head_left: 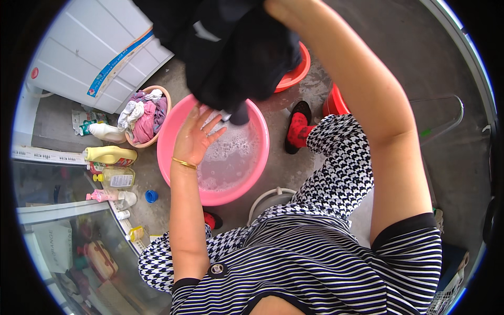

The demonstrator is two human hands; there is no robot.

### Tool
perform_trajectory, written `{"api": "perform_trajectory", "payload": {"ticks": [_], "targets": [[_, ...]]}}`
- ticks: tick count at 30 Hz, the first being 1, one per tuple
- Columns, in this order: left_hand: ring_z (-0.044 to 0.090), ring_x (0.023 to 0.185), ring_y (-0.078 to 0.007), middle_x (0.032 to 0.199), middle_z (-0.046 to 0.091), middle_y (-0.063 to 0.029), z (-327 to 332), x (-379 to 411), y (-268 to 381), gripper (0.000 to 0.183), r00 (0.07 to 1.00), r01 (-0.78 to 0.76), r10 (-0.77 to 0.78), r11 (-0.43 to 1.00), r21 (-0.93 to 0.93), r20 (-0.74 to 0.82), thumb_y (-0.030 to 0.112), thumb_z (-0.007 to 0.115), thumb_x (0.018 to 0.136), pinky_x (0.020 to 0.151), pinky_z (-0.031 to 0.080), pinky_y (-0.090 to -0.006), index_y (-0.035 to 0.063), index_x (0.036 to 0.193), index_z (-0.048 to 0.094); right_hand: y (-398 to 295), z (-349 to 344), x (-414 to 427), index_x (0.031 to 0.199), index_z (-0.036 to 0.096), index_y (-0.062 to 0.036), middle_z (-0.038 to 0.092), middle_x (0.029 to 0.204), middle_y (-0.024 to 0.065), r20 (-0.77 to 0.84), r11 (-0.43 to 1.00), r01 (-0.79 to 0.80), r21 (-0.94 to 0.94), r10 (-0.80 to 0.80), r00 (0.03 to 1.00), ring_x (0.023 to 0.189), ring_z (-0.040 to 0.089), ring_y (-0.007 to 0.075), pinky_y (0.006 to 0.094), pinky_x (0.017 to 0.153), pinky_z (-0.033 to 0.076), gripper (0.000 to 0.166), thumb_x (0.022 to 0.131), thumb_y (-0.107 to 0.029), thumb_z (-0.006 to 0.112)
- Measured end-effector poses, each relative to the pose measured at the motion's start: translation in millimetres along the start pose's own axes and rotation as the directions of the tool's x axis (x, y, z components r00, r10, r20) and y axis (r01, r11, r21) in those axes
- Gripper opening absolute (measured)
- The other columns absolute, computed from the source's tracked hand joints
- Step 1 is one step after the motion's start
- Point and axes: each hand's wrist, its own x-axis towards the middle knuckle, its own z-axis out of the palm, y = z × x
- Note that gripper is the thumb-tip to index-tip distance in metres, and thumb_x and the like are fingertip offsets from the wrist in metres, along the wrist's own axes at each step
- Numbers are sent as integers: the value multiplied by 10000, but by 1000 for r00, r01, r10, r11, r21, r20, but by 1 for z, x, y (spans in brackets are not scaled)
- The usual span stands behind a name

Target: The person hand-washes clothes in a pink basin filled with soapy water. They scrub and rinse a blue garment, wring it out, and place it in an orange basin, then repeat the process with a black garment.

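Note:
A dark black garment [236, 59] with a small white mark hangs in a bunch at the top of the view. My right arm is raised, and my right hand [276, 8] is at the garment's upper edge with its fingers hidden; the cloth hangs from it. Lower down, my left hand [195, 136] is held palm up with fingers spread, just under the garment's lower edge and holding nothing. Whether its fingertips touch the cloth I cannot tell. Beneath both is a pink plastic basin [263, 157] of cloudy, sudsy water [228, 161].
At the left stand a white appliance [106, 43], a small basin of laundry [143, 118] and several detergent bottles [112, 155]. A blue cap [151, 196] lies on the floor. Red basins [297, 76] [334, 103] are beyond my foot, and a handled bucket [271, 199] stands between my legs.

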Motion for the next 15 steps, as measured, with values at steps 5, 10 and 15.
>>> {"api": "perform_trajectory", "payload": {"ticks": [5, 10, 15], "targets": [[454, 1134, -308, 1254, 439, -165, -2, 15, -11, 474, 995, 69, -59, 989, 133, -82, 231, 530, 845, 933, 397, -432, 67, 1267, 391, -47, -36, 12, 854, 553, -5, 571, 713, 95, -135, 951, 205, -231, -240, 961, 562, 563, 202, 310, 511, 490, 149, 736, 39, 473], [529, 1009, -242, 1111, 540, -140, -10, 15, -9, 370, 982, 52, -31, 993, 108, -186, 188, 509, 853, 856, 425, -364, 45, 1192, 469, -86, -91, 24, 826, 555, -21, 553, 655, 84, -288, 874, 321, -366, -434, 853, 520, 544, 181, 292, 464, 467, 118, 740, 31, 492], [542, 964, -221, 1054, 567, -115, -13, 21, -11, 335, 974, 55, -33, 994, 91, -225, 181, 512, 851, 842, 425, -350, 47, 1158, 495, -128, -129, 13, 793, 564, -11, 554, 648, 82, -334, 832, 348, -431, -506, 795, 547, 560, 187, 299, 484, 476, 58, 752, -23, 525]]}}
